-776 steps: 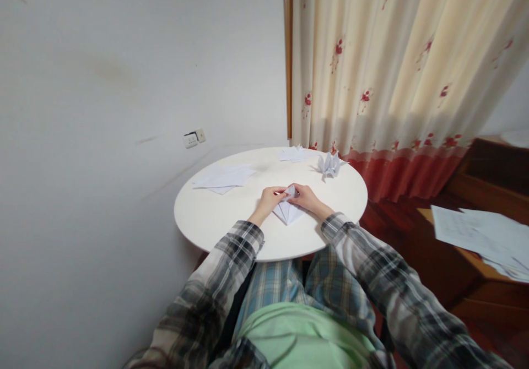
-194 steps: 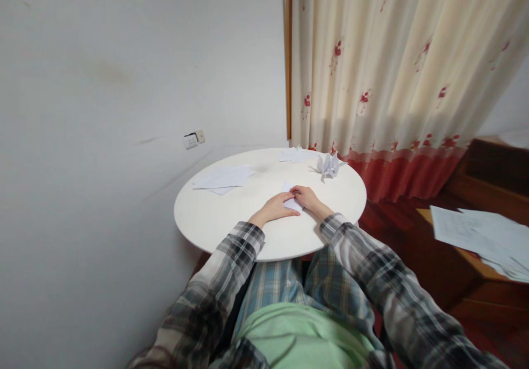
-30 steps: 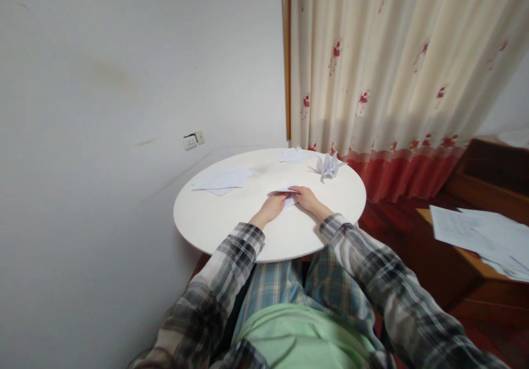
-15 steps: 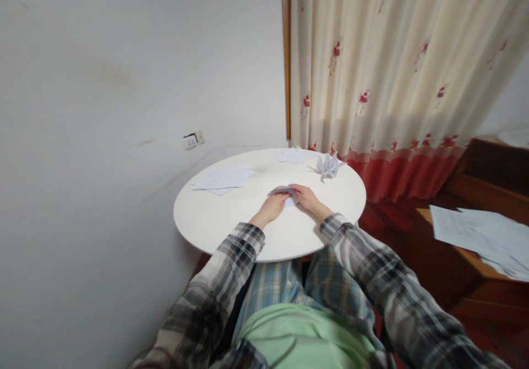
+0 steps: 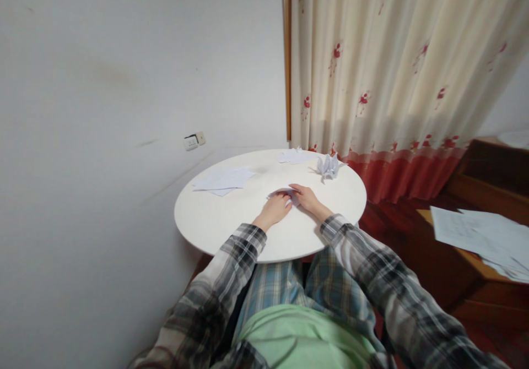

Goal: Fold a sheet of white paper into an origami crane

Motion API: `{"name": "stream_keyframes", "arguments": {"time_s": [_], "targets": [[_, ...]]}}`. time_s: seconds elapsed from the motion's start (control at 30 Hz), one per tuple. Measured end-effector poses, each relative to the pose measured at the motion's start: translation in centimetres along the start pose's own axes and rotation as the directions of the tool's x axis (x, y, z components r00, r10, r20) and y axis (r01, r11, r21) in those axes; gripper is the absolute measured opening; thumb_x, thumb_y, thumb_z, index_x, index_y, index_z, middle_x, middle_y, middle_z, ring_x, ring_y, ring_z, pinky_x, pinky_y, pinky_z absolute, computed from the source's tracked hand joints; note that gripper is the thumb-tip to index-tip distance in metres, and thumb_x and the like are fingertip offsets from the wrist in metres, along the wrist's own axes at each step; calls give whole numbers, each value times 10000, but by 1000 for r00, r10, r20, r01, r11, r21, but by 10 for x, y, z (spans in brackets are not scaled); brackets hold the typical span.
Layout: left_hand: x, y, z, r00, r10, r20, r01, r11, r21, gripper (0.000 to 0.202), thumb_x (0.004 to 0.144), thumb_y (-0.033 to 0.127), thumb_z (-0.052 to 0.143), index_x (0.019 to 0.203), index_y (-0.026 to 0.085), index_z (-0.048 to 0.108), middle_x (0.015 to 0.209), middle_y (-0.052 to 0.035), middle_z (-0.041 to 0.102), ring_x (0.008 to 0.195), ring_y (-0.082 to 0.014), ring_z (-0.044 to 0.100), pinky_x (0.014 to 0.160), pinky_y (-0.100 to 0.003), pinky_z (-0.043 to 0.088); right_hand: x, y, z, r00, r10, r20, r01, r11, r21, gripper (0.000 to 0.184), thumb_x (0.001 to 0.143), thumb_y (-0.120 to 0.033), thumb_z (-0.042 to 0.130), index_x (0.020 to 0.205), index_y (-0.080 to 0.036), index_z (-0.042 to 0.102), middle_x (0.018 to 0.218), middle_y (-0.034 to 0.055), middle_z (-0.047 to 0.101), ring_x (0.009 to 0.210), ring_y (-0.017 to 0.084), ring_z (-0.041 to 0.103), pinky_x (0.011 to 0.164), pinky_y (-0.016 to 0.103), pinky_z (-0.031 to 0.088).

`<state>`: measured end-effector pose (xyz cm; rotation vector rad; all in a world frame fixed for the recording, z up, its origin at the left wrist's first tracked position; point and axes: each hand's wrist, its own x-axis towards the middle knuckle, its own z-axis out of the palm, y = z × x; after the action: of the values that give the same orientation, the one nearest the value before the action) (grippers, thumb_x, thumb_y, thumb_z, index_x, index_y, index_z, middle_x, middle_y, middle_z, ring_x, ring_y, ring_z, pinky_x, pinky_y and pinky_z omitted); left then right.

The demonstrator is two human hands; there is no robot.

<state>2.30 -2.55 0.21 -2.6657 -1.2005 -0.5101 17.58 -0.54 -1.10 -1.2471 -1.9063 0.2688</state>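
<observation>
Both my hands work on a small folded sheet of white paper (image 5: pixel 283 190) near the middle of the round white table (image 5: pixel 215 220). My left hand (image 5: pixel 278 208) has its fingers bent over the near side of the paper and covers much of it. From the right, my right hand (image 5: pixel 305 197) pinches the paper, with its fingers along the far edge. Just beyond my right hand lies a spiky bundle of folded white paper (image 5: pixel 328 167). The fold lines under my fingers are hidden.
Flat white sheets (image 5: pixel 225 178) lie on the table's left part, and more paper (image 5: pixel 292 156) at its far edge. A wall with a socket (image 5: pixel 190 142) stands left. Behind hangs a flowered curtain (image 5: pixel 363 71). Papers (image 5: pixel 475 231) cover a wooden cabinet (image 5: pixel 475 267) at right.
My left hand has shifted slightly and now covers the near part of the paper that showed before. The right hand stays in nearly the same place.
</observation>
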Motion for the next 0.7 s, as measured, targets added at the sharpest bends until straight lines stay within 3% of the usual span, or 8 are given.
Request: {"name": "stream_keyframes", "arguments": {"time_s": [0.37, 0.7], "targets": [[1, 0, 4, 997, -69, 36, 72, 992, -102, 346, 843, 233, 367, 1139, 105, 492, 1244, -125, 504, 1157, -211, 454, 1007, -329, 317, -4, -13, -6, 999, -22, 48, 23, 1000, -15, 403, 679, -44, 466, 1036, -165, 610, 1050, 50, 643, 973, 174, 574, 899, 286, 408], [2, -1, 3, 997, -67, 34, 68, 996, -49, 411, 834, 291, 392, 1186, 93, 463, 1221, -131, 527, 1135, -223, 476, 995, -341, 321, 0, -3, -1, 999, -35, 10, 35, 999, 0, 340, 816, -116, 369, 1052, -164, 608, 1083, 59, 631, 1013, 166, 564, 929, 283, 388]]}}
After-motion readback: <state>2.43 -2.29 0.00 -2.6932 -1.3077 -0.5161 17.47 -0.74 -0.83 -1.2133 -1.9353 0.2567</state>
